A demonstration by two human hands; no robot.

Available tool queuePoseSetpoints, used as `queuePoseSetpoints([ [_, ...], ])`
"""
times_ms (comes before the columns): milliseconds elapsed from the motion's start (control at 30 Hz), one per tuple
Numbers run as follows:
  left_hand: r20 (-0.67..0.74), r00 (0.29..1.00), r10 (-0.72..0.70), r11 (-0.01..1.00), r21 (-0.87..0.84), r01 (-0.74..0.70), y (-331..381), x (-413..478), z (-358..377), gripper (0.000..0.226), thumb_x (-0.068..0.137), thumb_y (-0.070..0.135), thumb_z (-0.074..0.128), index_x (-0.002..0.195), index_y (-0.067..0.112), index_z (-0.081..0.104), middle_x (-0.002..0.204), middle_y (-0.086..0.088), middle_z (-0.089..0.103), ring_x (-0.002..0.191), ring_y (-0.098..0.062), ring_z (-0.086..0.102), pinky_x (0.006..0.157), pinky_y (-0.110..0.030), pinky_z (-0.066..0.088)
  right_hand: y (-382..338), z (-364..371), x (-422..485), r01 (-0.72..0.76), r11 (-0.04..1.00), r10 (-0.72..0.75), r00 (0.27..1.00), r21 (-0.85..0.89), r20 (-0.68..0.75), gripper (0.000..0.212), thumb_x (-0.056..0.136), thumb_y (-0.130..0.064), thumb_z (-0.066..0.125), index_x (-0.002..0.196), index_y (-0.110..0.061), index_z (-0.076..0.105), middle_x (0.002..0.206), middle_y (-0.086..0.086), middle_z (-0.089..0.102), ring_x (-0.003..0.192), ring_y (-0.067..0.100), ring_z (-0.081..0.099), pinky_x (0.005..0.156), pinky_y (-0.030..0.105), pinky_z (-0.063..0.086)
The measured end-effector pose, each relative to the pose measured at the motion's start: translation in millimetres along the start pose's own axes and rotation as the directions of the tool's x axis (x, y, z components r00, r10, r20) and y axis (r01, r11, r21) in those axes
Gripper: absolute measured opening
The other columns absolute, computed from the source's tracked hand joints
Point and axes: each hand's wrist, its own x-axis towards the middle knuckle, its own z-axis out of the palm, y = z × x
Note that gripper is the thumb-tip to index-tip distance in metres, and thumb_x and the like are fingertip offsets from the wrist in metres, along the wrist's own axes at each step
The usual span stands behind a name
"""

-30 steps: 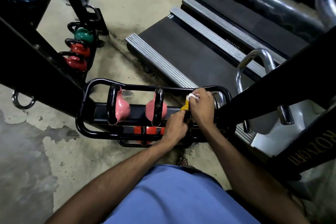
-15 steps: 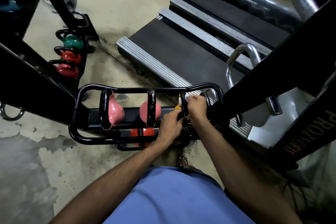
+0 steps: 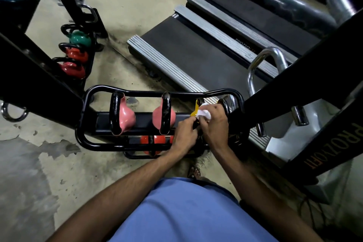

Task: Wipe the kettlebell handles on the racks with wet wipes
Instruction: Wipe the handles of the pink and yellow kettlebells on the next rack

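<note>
Head view: rack point(image 3: 102, 145) holds two pink kettlebells point(image 3: 125, 118) and one yellow kettlebell point(image 3: 194, 113). Right grip point(image 3: 215, 124) clamps a wet wipe point(image 3: 204, 113); left grip point(image 3: 184, 133) clasps the yellow one's handle point(image 3: 199, 101).

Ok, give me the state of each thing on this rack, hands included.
left pink kettlebell, racked, untouched.
right pink kettlebell, racked, untouched.
yellow kettlebell, racked, wipe on its handle.
wet wipe, crumpled, pressed on that handle.
right hand, holds the wet wipe.
left hand, grips the yellow kettlebell's handle.
</note>
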Motion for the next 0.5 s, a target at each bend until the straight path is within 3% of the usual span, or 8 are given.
queuePoseSetpoints([
  [100, 0.016, 1.0, -0.005, 1.0, -0.01, 0.005, -1.1, 0.2, -1.5, 0.013, 0.094, 0.014, 0.068, 0.105, 0.008, 0.073, 0.101, -0.012, 0.077, 0.099, -0.028, 0.072, 0.079, -0.035, 0.052, -3.5, 11.8, 6.4, -0.357, 0.892, 0.372, 0.928, 0.278, 0.0, 0.012, 0.083, -0.015, 0.07, 0.092, -0.022, 0.074, 0.091, -0.007, 0.074, 0.084, 0.011, 0.067, 0.078, 0.026, 0.052],
  [167, 0.018, 1.0, 0.015, 1.0, -0.022, -0.015, 0.5, -0.3, -3.3, 0.015, 0.094, 0.015, 0.069, 0.106, 0.01, 0.075, 0.102, -0.008, 0.078, 0.097, -0.022, 0.072, 0.081, -0.032, 0.053, -2.8, 18.9, 20.5, -0.564, 0.706, 0.549, 0.818, 0.429, 0.172, 0.014, 0.087, -0.017, 0.065, 0.078, -0.018, 0.075, 0.079, -0.004, 0.076, 0.074, 0.015, 0.068, 0.073, 0.033, 0.053],
  [267, 0.018, 0.999, 0.034, 0.998, -0.047, -0.034, 1.0, 1.4, -4.4, 0.017, 0.092, 0.024, 0.074, 0.107, 0.016, 0.077, 0.099, -0.001, 0.079, 0.094, -0.014, 0.073, 0.082, -0.033, 0.055, -1.6, 18.9, 45.0, -0.786, 0.315, 0.634, 0.591, 0.531, 0.499, 0.028, 0.088, 0.0, 0.058, 0.065, -0.008, 0.072, 0.073, 0.011, 0.072, 0.061, 0.022, 0.065, 0.057, 0.029, 0.049],
  [333, 0.029, 0.999, 0.021, 0.997, -0.075, -0.018, -1.0, 1.4, -3.5, 0.019, 0.091, 0.03, 0.075, 0.107, 0.018, 0.077, 0.097, 0.001, 0.079, 0.092, -0.012, 0.073, 0.081, -0.033, 0.055, -2.8, 14.2, 51.1, -0.813, 0.214, 0.597, 0.548, 0.541, 0.586, 0.026, 0.089, 0.002, 0.049, 0.074, -0.001, 0.07, 0.081, 0.019, 0.072, 0.06, 0.022, 0.068, 0.055, 0.027, 0.051],
  [400, 0.032, 0.999, 0.011, 0.996, -0.088, -0.008, -4.3, 0.2, -1.1, 0.021, 0.092, 0.034, 0.073, 0.106, 0.019, 0.077, 0.097, 0.002, 0.079, 0.093, -0.013, 0.073, 0.081, -0.035, 0.055, -0.5, 11.0, 44.6, -0.783, 0.324, 0.564, 0.61, 0.53, 0.556, 0.02, 0.087, -0.008, 0.058, 0.072, -0.006, 0.071, 0.08, 0.014, 0.071, 0.063, 0.022, 0.065, 0.061, 0.03, 0.05],
  [500, 0.026, 0.999, 0.029, 0.998, -0.063, -0.027, -10.6, -1.6, 3.8, 0.018, 0.096, 0.026, 0.07, 0.105, 0.011, 0.075, 0.101, -0.005, 0.076, 0.098, -0.02, 0.07, 0.084, -0.038, 0.052, 12.6, 7.6, 12.4, -0.593, 0.679, 0.513, 0.805, 0.433, 0.297, 0.027, 0.087, -0.021, 0.067, 0.062, -0.014, 0.065, 0.061, -0.003, 0.063, 0.057, 0.015, 0.057, 0.057, 0.035, 0.049],
])
